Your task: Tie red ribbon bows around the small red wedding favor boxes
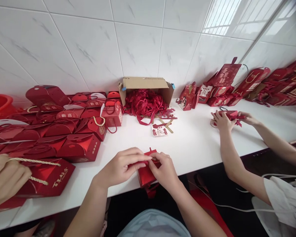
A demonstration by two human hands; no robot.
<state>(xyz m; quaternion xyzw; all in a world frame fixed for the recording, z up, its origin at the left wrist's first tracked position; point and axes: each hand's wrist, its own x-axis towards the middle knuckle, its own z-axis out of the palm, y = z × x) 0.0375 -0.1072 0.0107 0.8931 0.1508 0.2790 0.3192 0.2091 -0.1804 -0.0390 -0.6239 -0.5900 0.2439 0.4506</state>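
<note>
A small shiny red gift box [146, 176] stands at the table's front edge, between my two hands. My left hand [124, 164] reaches over its top with fingers pinched on a red ribbon [142, 163]. My right hand [164, 165] is closed at the same ribbon, its thumb and fingertips meeting the left fingertips above the box. Red ribbon also hangs below the box's near side. Fingers partly hide the box top and the ribbon's middle.
Red boxes [80, 147] crowd the left, where another person's hand [8, 181] holds a rope-handled box [47, 182]. A cardboard box [146, 83] of ribbons [148, 103] stands behind, near cards [159, 130]. At right, a co-worker's hands [223, 121] handle a red box [230, 114].
</note>
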